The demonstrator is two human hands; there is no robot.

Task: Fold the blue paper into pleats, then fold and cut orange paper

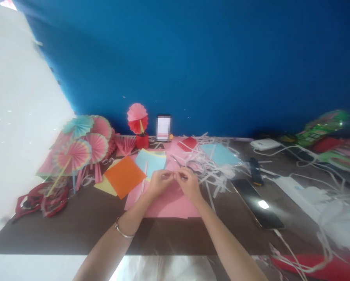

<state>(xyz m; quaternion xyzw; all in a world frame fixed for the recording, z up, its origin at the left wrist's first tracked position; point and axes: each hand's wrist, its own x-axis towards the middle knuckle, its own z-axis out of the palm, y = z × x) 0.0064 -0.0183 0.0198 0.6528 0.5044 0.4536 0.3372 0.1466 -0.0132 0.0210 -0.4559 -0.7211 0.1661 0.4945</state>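
Both hands are over the middle of the table (pixel 84 232), the left hand (pixel 160 181) and the right hand (pixel 190 182) brought together at the fingertips. Whether a small piece is pinched between them cannot be told; fingers and blur hide the contact point. The pink paper (pixel 175 207) lies directly beneath, reaching close to the table's front edge.

Hazards noted. Loose white paper strips (pixel 220 177) crowd the area beside the right hand; a small piece, if dropped, could be lost among them. What appear to be scissors (pixel 177 161) lie just beyond the fingertips, and a careless forward reach could meet the blade. The orange paper square (pixel 125 177) lies near the left forearm, where a sweeping sleeve-side movement could crease or shift it. To the right, a smartphone (pixel 258 205) has a white cable (pixel 289 248) running over the front edge; a snag there could drag it off.
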